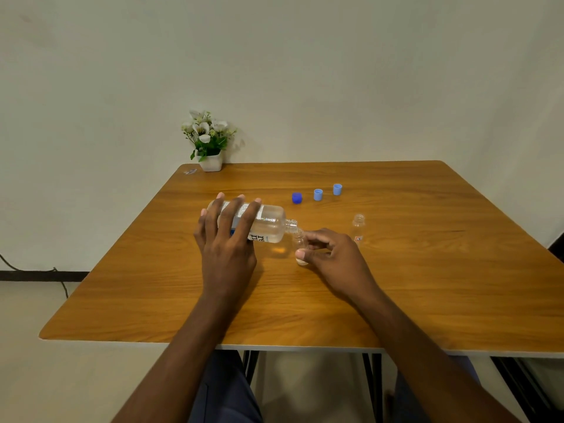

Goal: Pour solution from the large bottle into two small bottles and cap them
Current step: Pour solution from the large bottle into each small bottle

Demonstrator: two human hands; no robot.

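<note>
pouring right now: left hand point(227, 239) wrapped round the large bottle point(259, 222), lying nearly flat, neck pointing right into the small bottle point(299, 242) pinched upright by the right hand point(331, 254).

Large clear bottle point(262, 222), uncapped and tipped nearly horizontal, neck at the mouth of an upright small bottle point(299, 245). A second small bottle point(358, 227) stands open to the right. Farther back: one dark blue cap point(297, 198), two light blue caps point(318, 195) point(337, 189).
</note>
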